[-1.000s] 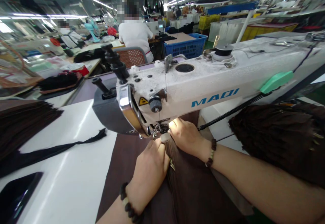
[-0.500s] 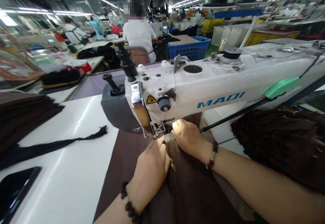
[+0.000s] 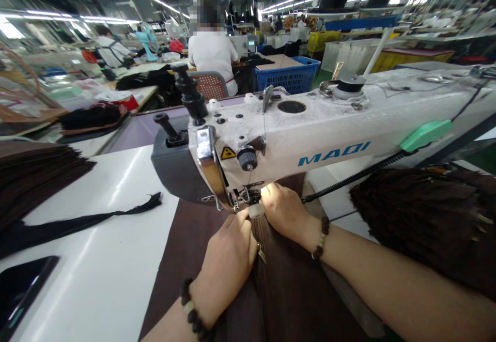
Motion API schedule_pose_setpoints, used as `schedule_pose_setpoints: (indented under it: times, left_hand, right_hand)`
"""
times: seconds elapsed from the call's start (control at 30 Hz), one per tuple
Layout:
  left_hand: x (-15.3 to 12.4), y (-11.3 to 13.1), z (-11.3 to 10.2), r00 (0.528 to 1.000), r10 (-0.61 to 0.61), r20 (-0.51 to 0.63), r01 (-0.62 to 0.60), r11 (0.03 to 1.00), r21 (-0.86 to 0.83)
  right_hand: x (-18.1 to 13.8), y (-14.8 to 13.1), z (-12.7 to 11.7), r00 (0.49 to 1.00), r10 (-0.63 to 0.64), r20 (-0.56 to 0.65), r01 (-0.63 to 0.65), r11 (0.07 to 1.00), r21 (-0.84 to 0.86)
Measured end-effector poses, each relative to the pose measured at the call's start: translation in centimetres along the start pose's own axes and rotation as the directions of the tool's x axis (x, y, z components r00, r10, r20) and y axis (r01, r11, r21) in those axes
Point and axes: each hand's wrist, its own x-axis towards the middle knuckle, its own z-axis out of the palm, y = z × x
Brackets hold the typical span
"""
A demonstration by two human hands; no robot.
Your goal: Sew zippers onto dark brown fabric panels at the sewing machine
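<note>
A white MAQI sewing machine (image 3: 333,125) stands across the table. Brown fabric (image 3: 294,290) with a zipper lies under its needle area (image 3: 248,200). My left hand (image 3: 228,259) is closed and presses the fabric just left of the zipper, its thumb near the presser foot. My right hand (image 3: 284,210) rests on the fabric right of the needle, fingers curled down onto the cloth beneath the machine head. A small metal zipper pull (image 3: 261,253) shows between my hands. Both wrists wear bead bracelets.
A dark strip of cloth (image 3: 77,223) lies on the white table (image 3: 96,280). Stacks of brown fabric sit at the left (image 3: 34,176) and at the right (image 3: 426,213). A dark phone (image 3: 19,290) lies near the left front edge. Other people sit at machines behind; a blue crate (image 3: 289,73) stands there.
My hands and the brown fabric have stayed under the needle, edging slightly toward the machine. The view shifted a little.
</note>
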Motion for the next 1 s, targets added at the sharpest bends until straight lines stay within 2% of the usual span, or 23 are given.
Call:
schedule_pose_setpoints:
  times: [0.23, 0.33, 0.43, 0.57, 0.7, 0.8, 0.9, 1.0]
  left_hand:
    - [0.1, -0.2, 0.0, 0.999, -0.009, -0.037, 0.006, 0.996, -0.093]
    - [0.3, -0.6, -0.4, 0.988, -0.124, -0.096, 0.098, 0.964, -0.246]
    - [0.4, -1.1, -0.8, 0.963, -0.247, -0.11, 0.189, 0.905, -0.38]
    - [0.5, -1.6, -0.9, 0.95, -0.301, -0.078, 0.247, 0.883, -0.4]
    - [0.4, -1.4, -1.1, 0.965, -0.252, -0.067, 0.209, 0.901, -0.381]
    - [0.5, -1.0, -1.8, 0.984, -0.173, -0.032, 0.148, 0.916, -0.374]
    - [0.4, -0.9, -2.3, 0.995, -0.052, 0.088, 0.076, 0.951, -0.301]
    - [0.0, -1.1, -2.3, 0.987, 0.06, 0.15, -0.028, 0.978, -0.209]
  right_hand:
    - [-0.2, -0.1, -0.3, 0.999, 0.018, 0.03, -0.018, 1.0, -0.01]
    - [-0.2, 0.2, -0.5, 0.999, -0.003, 0.043, 0.003, 1.0, -0.007]
    - [0.0, 0.8, -1.1, 0.991, -0.051, 0.12, 0.049, 0.999, 0.015]
    - [-0.3, 1.2, -3.4, 0.979, -0.086, 0.185, 0.082, 0.996, 0.028]
    - [-2.7, 1.0, -7.9, 0.955, -0.139, 0.261, 0.132, 0.99, 0.041]
    - [-5.6, 1.6, -11.8, 0.934, -0.237, 0.267, 0.186, 0.961, 0.203]
    - [-8.5, 3.7, -14.7, 0.958, -0.224, 0.178, 0.143, 0.914, 0.378]
    - [-11.0, 7.0, -16.3, 0.999, -0.052, 0.004, 0.047, 0.937, 0.346]
